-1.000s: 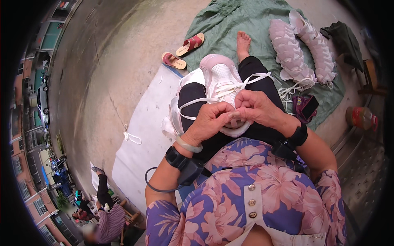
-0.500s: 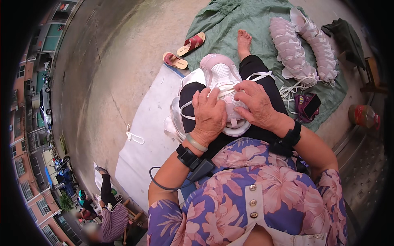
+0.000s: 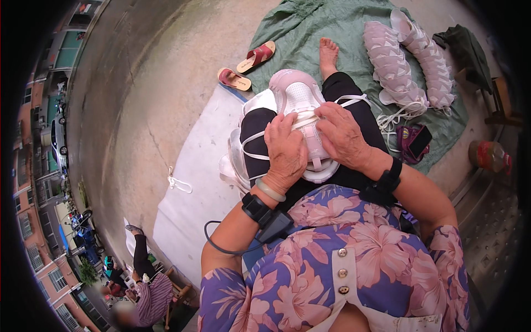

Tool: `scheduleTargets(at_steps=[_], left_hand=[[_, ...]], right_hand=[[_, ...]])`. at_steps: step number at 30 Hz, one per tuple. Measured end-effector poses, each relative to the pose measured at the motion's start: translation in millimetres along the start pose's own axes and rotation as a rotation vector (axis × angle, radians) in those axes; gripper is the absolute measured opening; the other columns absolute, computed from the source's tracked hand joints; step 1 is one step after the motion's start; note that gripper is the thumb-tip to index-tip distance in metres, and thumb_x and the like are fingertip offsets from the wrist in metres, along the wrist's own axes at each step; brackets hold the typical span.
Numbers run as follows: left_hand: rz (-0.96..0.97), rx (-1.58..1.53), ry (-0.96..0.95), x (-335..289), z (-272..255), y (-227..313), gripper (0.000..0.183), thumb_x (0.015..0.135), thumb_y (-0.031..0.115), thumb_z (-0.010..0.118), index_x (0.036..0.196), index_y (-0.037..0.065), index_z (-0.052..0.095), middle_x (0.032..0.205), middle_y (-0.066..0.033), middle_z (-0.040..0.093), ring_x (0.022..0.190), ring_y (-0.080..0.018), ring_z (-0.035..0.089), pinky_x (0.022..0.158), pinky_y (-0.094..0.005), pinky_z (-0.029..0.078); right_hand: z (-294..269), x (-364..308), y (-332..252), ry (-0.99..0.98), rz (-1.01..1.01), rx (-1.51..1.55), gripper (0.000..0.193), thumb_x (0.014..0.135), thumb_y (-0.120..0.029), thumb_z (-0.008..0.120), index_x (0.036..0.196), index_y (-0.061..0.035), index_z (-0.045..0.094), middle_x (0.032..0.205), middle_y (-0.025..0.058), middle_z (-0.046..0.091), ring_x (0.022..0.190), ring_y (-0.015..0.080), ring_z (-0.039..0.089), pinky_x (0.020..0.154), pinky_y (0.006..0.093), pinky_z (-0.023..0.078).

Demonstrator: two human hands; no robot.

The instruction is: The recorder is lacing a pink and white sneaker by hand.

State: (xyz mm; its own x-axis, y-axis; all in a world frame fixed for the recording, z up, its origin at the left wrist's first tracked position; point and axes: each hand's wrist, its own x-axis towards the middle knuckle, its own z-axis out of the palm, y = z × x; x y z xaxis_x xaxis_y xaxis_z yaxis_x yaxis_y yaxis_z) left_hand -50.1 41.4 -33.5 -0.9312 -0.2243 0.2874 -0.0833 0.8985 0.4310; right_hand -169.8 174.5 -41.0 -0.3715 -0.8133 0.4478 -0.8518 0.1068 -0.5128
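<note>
Two red sandals (image 3: 247,67) lie on concrete beside a green cloth (image 3: 326,22) bearing stacked pale shoe uppers (image 3: 409,66).

Head camera looks steeply down, close over lap

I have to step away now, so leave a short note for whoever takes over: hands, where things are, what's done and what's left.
Left hand: flat on the pink-and-white shoe upper on the lap, fingers over a white lace.
Right hand: pressing the upper's other side.
Done: two long stacks of uppers lie on the green cloth.
Left: the upper on the lap, with loose laces; more white pieces sit beside the left knee.
</note>
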Motion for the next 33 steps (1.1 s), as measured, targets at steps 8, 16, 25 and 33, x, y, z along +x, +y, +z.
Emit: scheduleTargets(at_steps=[8,16,25,33], left_hand=[[-0.064,-0.285,-0.063,0.8,2.9,-14.0,0.011,0.077,0.010,0.057,0.086,0.005,0.059,0.124,-0.0161,0.045,0.119,-0.0398,0.035,0.100,-0.0533,0.020],[-0.058,-0.200,-0.221,12.0,-15.6,-10.6,0.015,0.076,0.011,0.059,0.088,0.003,0.058,0.125,-0.0166,0.046,0.119,-0.0338,0.039,0.100,-0.0481,0.024],[0.028,-0.133,-0.092,14.3,-12.2,-4.1,0.014,0.072,0.004,0.057,0.086,-0.001,0.056,0.117,-0.0224,0.052,0.109,-0.0370,0.049,0.093,-0.0424,0.037],[-0.018,0.008,-0.062,17.3,-0.9,3.3,0.016,0.066,0.006,0.059,0.080,-0.001,0.059,0.118,-0.0162,0.050,0.100,-0.0306,0.048,0.081,-0.0437,0.037]], right_hand=[[5.4,-1.9,-2.0,0.020,0.097,0.188,0.024,0.066,0.000,0.059,0.090,-0.0012,0.052,0.106,0.0156,0.050,0.100,0.0330,0.050,0.082,0.0387,0.041],[4.7,-2.3,-1.6,0.000,0.125,0.156,0.026,0.065,0.000,0.060,0.090,-0.0026,0.053,0.107,0.0148,0.050,0.101,0.0323,0.050,0.081,0.0385,0.041],[7.8,0.0,-4.3,-0.016,0.184,0.194,0.025,0.065,0.001,0.060,0.088,-0.0041,0.053,0.107,0.0130,0.050,0.100,0.0314,0.050,0.081,0.0381,0.041],[11.7,3.6,-8.0,-0.005,0.205,0.148,0.017,0.069,-0.001,0.058,0.084,-0.0024,0.052,0.102,0.0139,0.051,0.097,0.0313,0.051,0.077,0.0382,0.043]])
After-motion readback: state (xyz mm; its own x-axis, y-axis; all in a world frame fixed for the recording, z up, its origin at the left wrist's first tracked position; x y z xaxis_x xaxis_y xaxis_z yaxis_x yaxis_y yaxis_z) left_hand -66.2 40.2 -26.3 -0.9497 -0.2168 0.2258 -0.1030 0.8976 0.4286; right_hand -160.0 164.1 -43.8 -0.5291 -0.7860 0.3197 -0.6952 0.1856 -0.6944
